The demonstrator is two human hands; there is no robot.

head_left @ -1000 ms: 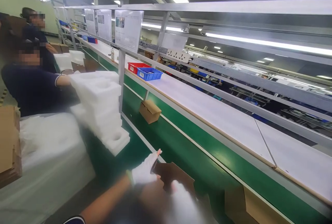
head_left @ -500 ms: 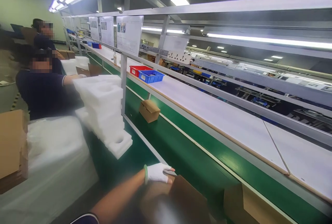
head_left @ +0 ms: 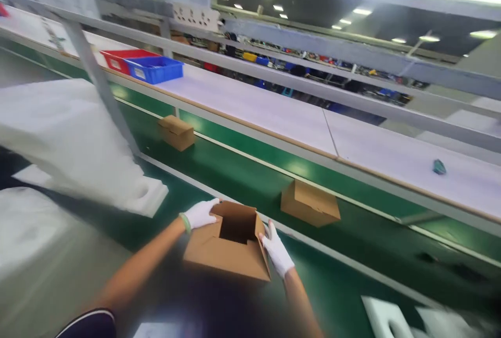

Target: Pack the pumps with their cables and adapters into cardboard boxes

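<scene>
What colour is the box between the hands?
Brown; the open-topped box shows best in the head view.

View swung right, carton (head_left: 230, 260) now shown mouth-up, right hand (head_left: 277, 252) now sharper

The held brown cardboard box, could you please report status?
White-gloved left hand, white-gloved right hand on opposite sides. Brown cardboard box open. White foam stack left, apart.

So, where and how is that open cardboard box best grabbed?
I'd grip the open cardboard box at the left and right edges of its opening, one hand coming from each side, much as the left hand and right hand are placed. Its open top offers thin edges to pinch, and holding opposite sides should probably keep it steadier.
</scene>
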